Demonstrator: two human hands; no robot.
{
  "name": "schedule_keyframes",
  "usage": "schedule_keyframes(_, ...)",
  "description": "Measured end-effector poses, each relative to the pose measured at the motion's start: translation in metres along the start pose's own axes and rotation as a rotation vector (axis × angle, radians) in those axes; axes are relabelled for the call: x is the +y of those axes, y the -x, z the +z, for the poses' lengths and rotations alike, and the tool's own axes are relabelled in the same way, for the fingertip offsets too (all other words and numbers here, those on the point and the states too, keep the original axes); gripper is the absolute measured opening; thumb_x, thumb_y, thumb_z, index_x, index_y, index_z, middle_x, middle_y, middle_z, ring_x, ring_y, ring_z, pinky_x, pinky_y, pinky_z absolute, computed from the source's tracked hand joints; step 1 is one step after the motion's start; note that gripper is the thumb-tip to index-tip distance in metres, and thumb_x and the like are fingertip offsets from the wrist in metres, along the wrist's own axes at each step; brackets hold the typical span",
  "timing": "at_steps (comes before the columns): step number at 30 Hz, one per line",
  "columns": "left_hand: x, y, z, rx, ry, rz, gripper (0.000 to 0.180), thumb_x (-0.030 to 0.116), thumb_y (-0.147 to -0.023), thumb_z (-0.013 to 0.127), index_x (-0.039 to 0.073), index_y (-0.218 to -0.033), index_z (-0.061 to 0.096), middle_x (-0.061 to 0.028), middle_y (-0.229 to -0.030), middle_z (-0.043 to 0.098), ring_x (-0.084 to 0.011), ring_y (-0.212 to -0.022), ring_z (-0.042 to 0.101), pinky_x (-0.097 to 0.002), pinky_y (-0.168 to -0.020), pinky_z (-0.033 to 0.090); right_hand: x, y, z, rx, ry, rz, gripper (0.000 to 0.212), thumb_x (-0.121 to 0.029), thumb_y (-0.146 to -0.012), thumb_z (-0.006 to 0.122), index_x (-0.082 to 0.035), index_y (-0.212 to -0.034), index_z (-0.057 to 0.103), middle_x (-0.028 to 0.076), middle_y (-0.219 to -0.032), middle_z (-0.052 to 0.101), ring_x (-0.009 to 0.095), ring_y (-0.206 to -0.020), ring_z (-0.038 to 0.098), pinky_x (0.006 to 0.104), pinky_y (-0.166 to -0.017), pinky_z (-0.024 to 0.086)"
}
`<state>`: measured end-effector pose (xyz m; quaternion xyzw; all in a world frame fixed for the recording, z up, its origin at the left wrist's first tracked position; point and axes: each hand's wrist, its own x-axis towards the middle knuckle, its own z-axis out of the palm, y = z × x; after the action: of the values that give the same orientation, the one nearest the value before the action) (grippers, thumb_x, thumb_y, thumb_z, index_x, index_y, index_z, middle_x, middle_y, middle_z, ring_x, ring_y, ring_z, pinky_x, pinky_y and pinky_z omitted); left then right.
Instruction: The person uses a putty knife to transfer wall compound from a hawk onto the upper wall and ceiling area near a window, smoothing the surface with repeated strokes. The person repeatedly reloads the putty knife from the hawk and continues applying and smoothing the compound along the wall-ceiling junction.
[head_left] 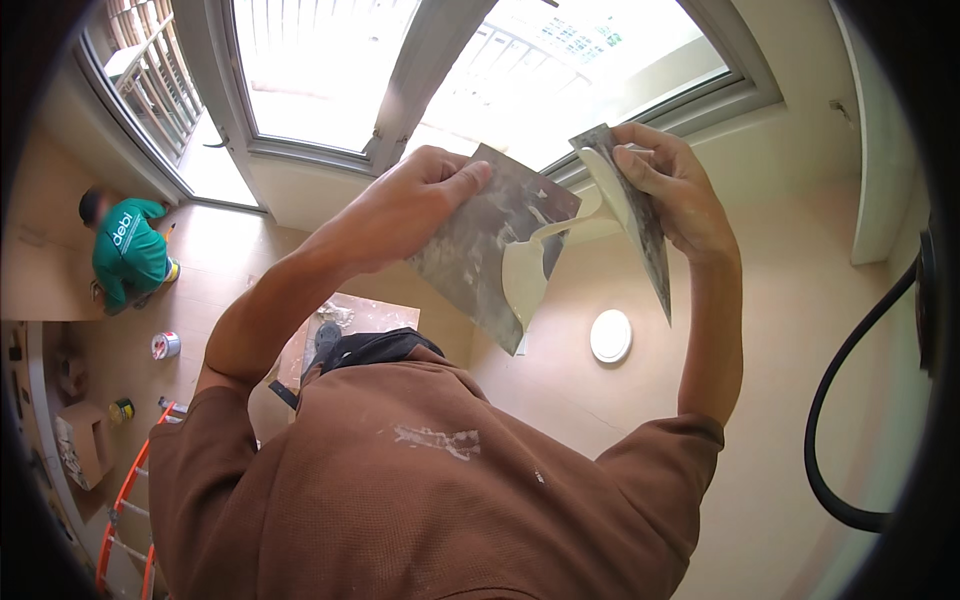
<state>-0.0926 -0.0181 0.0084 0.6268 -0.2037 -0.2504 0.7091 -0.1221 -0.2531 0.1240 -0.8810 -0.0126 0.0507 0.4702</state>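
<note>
Raised in front of my chest, my left hand (430, 200) grips a flat grey metal scraper blade (460, 250) by its upper edge, thumb on the face. Cream putty (523, 280) clings to the lower right part of that blade. In my right hand (680, 190) is a second scraper blade (655, 250), held nearly edge-on, with a thick layer of putty (606, 180) along its left side. A strand of putty (572, 227) bridges the two blades, which stand slightly apart. Any handles are hidden or absent from view.
A person in a green shirt (130, 250) crouches at the far left. Near them are a white bucket (166, 346), a small can (121, 411), a cardboard box (88, 440) and an orange ladder (128, 485). Windows (320, 70) lie ahead; a black hose (822, 420) hangs right. A stained board (370, 314) lies below me.
</note>
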Motion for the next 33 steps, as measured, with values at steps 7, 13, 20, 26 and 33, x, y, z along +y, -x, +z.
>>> schedule_keyframes(7, 0.011, 0.006, 0.014, 0.059, -0.070, 0.033, 0.045, 0.033, -0.096, 0.044, -0.007, -0.087, 0.063, -0.0005, -0.062, 0.055, -0.0049, -0.054, 0.045, -0.0229, -0.052, 0.038, -0.001, 0.017, -0.009, 0.019, -0.088, -0.001, 0.041, -0.034, -0.080, 0.070, -0.001, -0.101, 0.060, 0.013, -0.076, 0.065, 0.013, -0.061, 0.062, 0.0213, -0.057, 0.048)
schedule_keyframes(13, 0.026, 0.015, 0.012, -0.085, -0.039, -0.011, 0.040, 0.032, -0.094, 0.050, -0.006, -0.096, 0.063, -0.0020, -0.071, 0.060, -0.0044, -0.061, 0.053, -0.0192, -0.056, 0.043, 0.026, 0.028, -0.005, 0.043, 0.043, 0.037, 0.040, -0.029, -0.080, 0.070, 0.001, -0.104, 0.059, 0.014, -0.077, 0.066, 0.015, -0.063, 0.062, 0.0240, -0.058, 0.049)
schedule_keyframes(20, 0.033, 0.018, 0.017, -0.104, -0.097, -0.020, 0.039, 0.032, -0.094, 0.050, -0.005, -0.100, 0.063, -0.0027, -0.075, 0.063, -0.0043, -0.062, 0.057, -0.0175, -0.055, 0.045, 0.010, 0.047, -0.005, 0.198, 0.319, -0.011, 0.043, -0.027, -0.080, 0.071, 0.003, -0.108, 0.057, 0.014, -0.078, 0.066, 0.016, -0.061, 0.062, 0.0253, -0.057, 0.049)
schedule_keyframes(26, 0.034, 0.017, 0.023, -0.138, -0.109, -0.014, 0.039, 0.031, -0.095, 0.049, -0.005, -0.101, 0.063, -0.0034, -0.076, 0.064, -0.0041, -0.062, 0.057, -0.0178, -0.056, 0.045, 0.019, 0.051, -0.004, 0.256, 0.378, -0.130, 0.039, -0.024, -0.078, 0.071, 0.004, -0.103, 0.060, 0.016, -0.077, 0.066, 0.016, -0.058, 0.060, 0.0261, -0.054, 0.047)
schedule_keyframes(33, 0.013, 0.002, 0.025, -0.125, -0.191, -0.103, 0.042, 0.028, -0.097, 0.042, -0.007, -0.086, 0.062, 0.0017, -0.058, 0.047, -0.0050, -0.050, 0.039, -0.0247, -0.048, 0.033, 0.038, 0.050, 0.012, 0.235, 0.394, -0.132, 0.035, -0.022, -0.078, 0.070, 0.005, -0.098, 0.060, 0.014, -0.075, 0.065, 0.013, -0.056, 0.056, 0.0253, -0.053, 0.045)
